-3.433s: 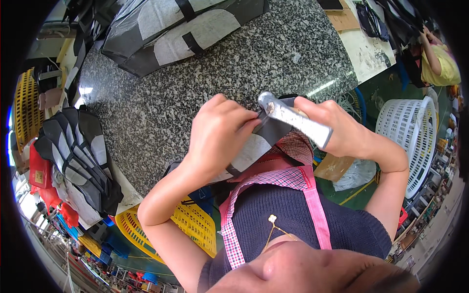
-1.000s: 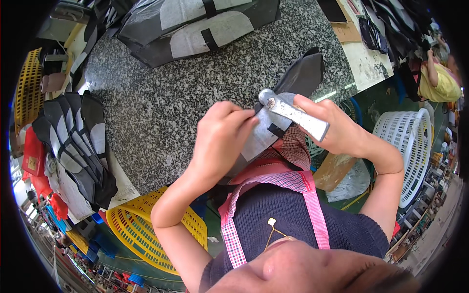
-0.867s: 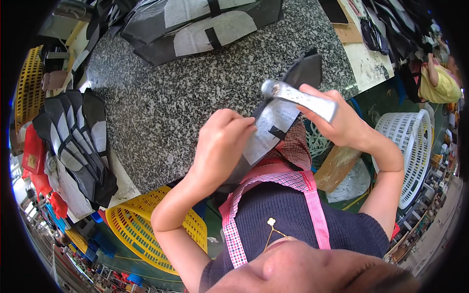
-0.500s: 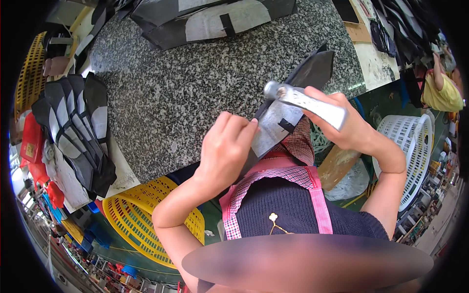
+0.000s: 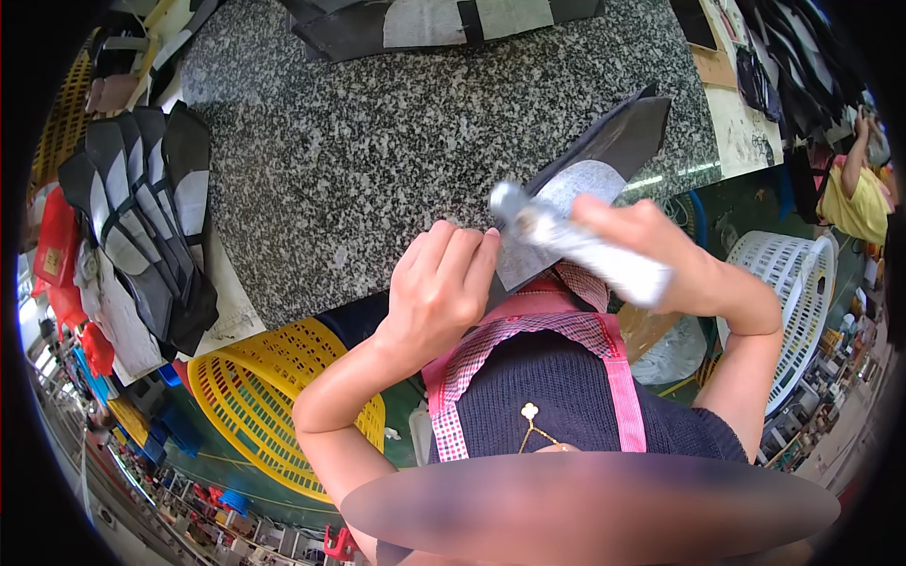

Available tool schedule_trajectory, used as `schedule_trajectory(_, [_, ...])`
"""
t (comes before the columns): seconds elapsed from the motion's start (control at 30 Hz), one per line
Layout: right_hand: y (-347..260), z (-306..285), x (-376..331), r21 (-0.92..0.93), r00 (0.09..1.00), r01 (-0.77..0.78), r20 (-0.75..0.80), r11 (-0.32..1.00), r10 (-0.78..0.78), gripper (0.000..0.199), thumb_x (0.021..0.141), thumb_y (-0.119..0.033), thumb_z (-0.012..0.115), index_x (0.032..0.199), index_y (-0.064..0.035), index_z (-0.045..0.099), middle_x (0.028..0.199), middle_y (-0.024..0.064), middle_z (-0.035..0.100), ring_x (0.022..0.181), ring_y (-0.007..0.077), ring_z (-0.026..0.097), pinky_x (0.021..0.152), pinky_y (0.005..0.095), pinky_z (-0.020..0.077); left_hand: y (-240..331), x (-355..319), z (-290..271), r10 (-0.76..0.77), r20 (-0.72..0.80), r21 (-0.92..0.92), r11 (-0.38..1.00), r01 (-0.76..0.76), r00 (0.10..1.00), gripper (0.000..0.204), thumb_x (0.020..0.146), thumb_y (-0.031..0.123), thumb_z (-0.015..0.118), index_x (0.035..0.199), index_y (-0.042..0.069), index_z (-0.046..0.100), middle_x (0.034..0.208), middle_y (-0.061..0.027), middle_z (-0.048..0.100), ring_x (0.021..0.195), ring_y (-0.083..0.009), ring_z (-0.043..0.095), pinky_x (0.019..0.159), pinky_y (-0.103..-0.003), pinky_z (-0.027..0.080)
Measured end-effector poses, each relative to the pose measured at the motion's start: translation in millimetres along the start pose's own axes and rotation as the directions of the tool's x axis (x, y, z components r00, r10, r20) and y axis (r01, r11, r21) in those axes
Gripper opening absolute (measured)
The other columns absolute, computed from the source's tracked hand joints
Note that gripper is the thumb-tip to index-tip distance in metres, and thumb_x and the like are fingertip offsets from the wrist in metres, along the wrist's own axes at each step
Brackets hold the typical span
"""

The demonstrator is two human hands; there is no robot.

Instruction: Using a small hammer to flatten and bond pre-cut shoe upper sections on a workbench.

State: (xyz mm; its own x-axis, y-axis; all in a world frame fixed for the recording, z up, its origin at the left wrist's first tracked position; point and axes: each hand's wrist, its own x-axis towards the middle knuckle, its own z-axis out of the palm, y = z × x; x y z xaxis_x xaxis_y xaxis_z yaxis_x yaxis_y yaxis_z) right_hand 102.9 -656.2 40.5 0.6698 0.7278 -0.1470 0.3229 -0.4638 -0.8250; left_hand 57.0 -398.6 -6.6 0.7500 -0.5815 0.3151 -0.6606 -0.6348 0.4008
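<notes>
My left hand (image 5: 442, 292) pinches the near edge of a black-and-grey cut fabric piece (image 5: 604, 160) that juts from my chest out over the speckled granite table (image 5: 377, 141). My right hand (image 5: 675, 259) grips a silvery wrapped roller tool (image 5: 576, 247), blurred by motion, with its round head pressed on the grey part of the piece.
A stack of black-and-grey cut pieces (image 5: 151, 217) lies at the table's left end, with more pieces (image 5: 444, 19) along the far edge. A yellow mesh basket (image 5: 255, 396) stands below the table's near edge, a white basket (image 5: 793, 302) at my right. A person in yellow (image 5: 854, 189) works far right.
The fabric piece has slid further out over the table. My right hand has drawn the roller along it, and my left hand has shifted its pinch along the near edge.
</notes>
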Motion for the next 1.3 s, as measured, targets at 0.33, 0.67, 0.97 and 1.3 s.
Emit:
schedule_trajectory(0.33, [8,-10,-14,-0.129,0.940,-0.312,-0.185,0.941,0.286,0.015,0.094,-0.009,0.058,0.098,0.0036,0.051,0.069,0.0252,0.058,0.070,0.0495,0.060,0.059,0.0500,0.0480,1,61,37,-0.052,-0.056,0.031,0.998,0.054,0.997,0.031,0.070,0.004,0.066,0.100,-0.001,0.067,0.092,-0.0084,0.062,0.082,-0.0246,0.059,0.066,-0.034,0.052])
schedule_trajectory(0.67, [2,-13,-19,0.074,0.951,-0.134,-0.272,0.988,0.149,0.016,0.092,-0.005,0.058,0.106,0.0011,0.052,0.073,0.0246,0.061,0.071,0.0459,0.064,0.057,0.0478,0.0484,4,54,24,0.085,-0.010,0.202,0.976,-0.081,0.996,0.021,0.076,0.008,0.067,0.095,-0.001,0.070,0.086,-0.0086,0.060,0.087,-0.0255,0.056,0.070,-0.034,0.046])
schedule_trajectory(0.97, [3,-13,-14,0.088,0.957,-0.146,-0.239,0.985,0.163,0.017,0.090,-0.001,0.061,0.104,0.0032,0.052,0.070,0.0213,0.057,0.069,0.0401,0.064,0.060,0.0366,0.0466,-6,41,16,0.132,0.024,0.200,0.971,-0.134,0.991,0.019,0.079,0.007,0.068,0.096,-0.001,0.070,0.085,-0.0064,0.058,0.086,-0.0222,0.055,0.066,-0.032,0.046])
schedule_trajectory(1.3, [-4,-13,-5,-0.011,0.960,0.018,-0.278,1.000,-0.021,0.027,0.093,-0.003,0.059,0.120,0.0020,0.055,0.075,0.0217,0.059,0.070,0.0384,0.065,0.060,0.0389,0.0484,-10,30,11,0.121,-0.033,0.219,0.969,-0.111,0.992,0.020,0.079,0.011,0.069,0.097,0.002,0.071,0.088,-0.0044,0.061,0.089,-0.0203,0.057,0.068,-0.032,0.045])
